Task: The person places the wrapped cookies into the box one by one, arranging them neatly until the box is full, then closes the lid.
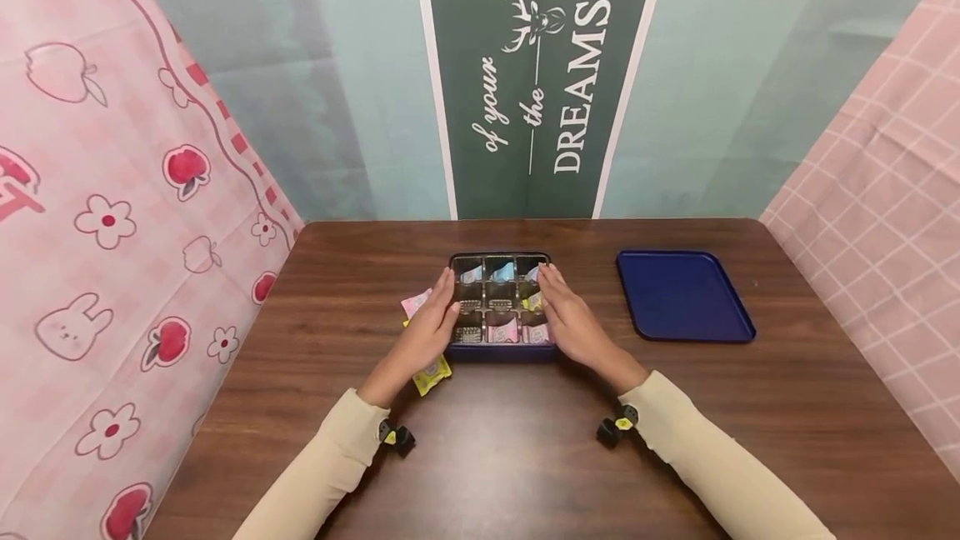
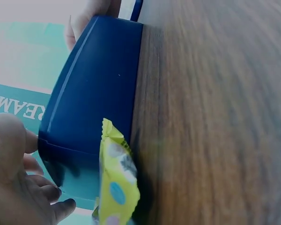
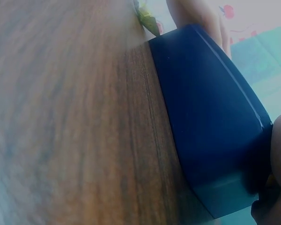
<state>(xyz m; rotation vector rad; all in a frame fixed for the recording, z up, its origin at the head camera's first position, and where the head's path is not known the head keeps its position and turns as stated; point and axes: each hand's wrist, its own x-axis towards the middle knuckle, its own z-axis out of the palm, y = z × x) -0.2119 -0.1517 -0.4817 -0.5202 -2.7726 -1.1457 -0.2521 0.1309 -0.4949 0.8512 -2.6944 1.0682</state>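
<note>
A dark blue box [image 2: 93,84] with a divided insert sits on the table in the head view. Small wrapped candies lie in several compartments: a blue candy [image 1: 502,272] in the back middle, a yellow candy [image 1: 532,302] in the middle right, a pink candy [image 1: 502,332] in the front middle. The middle-left, centre and front-left compartments show their ribbed bottoms. My left hand [image 1: 429,327] lies along the box's left side with fingers straight. Along the right side rests my right hand [image 1: 573,323], fingers straight too. Neither hand curls around anything.
Left of the box, partly behind my left hand, are a loose pink packet [image 1: 416,302] and a yellow packet [image 1: 431,376]. A flat blue lid [image 1: 682,294] lies to the right on the wooden table [image 1: 495,448]. Printed cloths hang behind and at both sides.
</note>
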